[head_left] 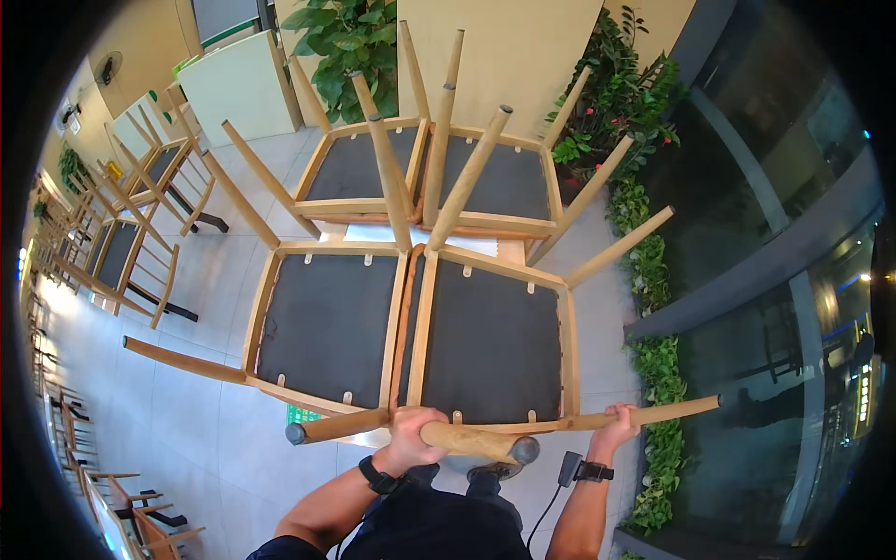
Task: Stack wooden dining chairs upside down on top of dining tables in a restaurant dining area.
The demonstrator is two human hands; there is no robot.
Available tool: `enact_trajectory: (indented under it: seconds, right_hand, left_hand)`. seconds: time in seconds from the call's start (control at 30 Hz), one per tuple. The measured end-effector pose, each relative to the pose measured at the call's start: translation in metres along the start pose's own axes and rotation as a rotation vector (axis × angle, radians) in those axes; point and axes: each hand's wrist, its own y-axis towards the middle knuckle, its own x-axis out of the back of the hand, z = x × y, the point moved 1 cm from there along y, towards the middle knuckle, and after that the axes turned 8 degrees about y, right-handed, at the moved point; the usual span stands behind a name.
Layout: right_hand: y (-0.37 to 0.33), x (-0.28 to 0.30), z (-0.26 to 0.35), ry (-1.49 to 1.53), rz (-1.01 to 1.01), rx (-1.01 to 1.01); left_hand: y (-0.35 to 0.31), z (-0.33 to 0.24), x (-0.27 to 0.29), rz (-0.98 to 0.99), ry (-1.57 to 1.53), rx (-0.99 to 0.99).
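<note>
Upturned chair lies just beyond the hands, the left hand wrapped round one near leg, the right hand round another; even force on both should avoid scraping the neighbouring chair beyond the left hand.

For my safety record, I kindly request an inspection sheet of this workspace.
Surface: table, mostly hidden under the chairs.
Job's things: four chairs, upside down, legs up.
Clutter: green thing under the near left chair, mostly hidden.
Hands: left hand closed around one leg of the near right chair; right hand around another.
Cables: black cable beside the right forearm.
Surroundings: plants, glass wall, other chairs.
</note>
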Motion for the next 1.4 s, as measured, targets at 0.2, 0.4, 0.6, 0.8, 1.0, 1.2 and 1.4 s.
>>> enact_trajectory:
  seconds: [0.2,0.4,0.6,0.8,1.0,1.2,1.4]
  right_hand:
    - [-0.004,0.016,-0.006,0.004,0.038,0.025]
    - [-0.004,0.025,-0.009,-0.094,0.185,0.014]
    - [-0.01,0.023,-0.004,-0.336,0.122,0.001]
    - [0.002,0.043,-0.013,-0.466,0.173,0.025]
    - [-0.006,0.046,0.02,-0.844,0.278,0.035]
    - [-0.038,0.149,0.042,-0.525,0.208,-0.296]
    - [-0.158,0.435,-0.031,-0.598,-0.109,-0.468]
  left_hand:
    - [-0.018,0.014,-0.005,-0.015,-0.037,-0.026]
    - [-0.027,0.025,-0.008,0.036,-0.067,-0.037]
    - [-0.026,0.024,-0.004,0.106,-0.101,0.012]
    - [-0.028,0.022,-0.005,0.095,-0.042,-0.044]
    - [-0.03,0.012,-0.001,0.162,-0.111,0.148]
    - [-0.034,-0.008,0.01,0.237,-0.042,0.14]
    - [-0.102,-0.017,0.01,0.358,0.102,0.143]
